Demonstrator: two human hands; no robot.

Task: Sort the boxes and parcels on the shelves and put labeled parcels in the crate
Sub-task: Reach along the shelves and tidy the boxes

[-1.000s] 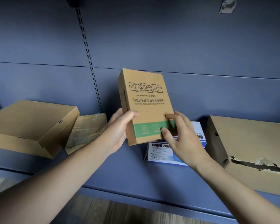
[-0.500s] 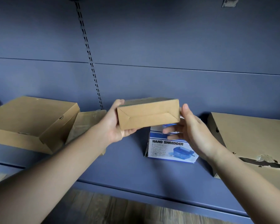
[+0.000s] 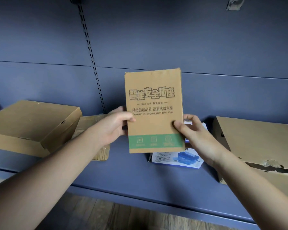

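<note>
I hold a flat brown printed box [image 3: 154,110] upright in front of the blue shelf [image 3: 128,173], its face with dark lettering and a green band turned toward me. My left hand [image 3: 114,126] grips its left edge, thumb on the front. My right hand [image 3: 194,131] pinches its right edge, thumb on the front and fingers behind. No shipping label shows on this face.
A blue-and-white hand shredder box [image 3: 176,159] lies on the shelf behind the held box. A closed cardboard box [image 3: 32,125] sits at left with a brown paper parcel [image 3: 90,125] leaning beside it. A torn cardboard box [image 3: 263,146] sits at right.
The box showed its printed face, was tipped so a plain end faced me, and now stands upright again with the printed face toward me. Both hands kept hold of it.
</note>
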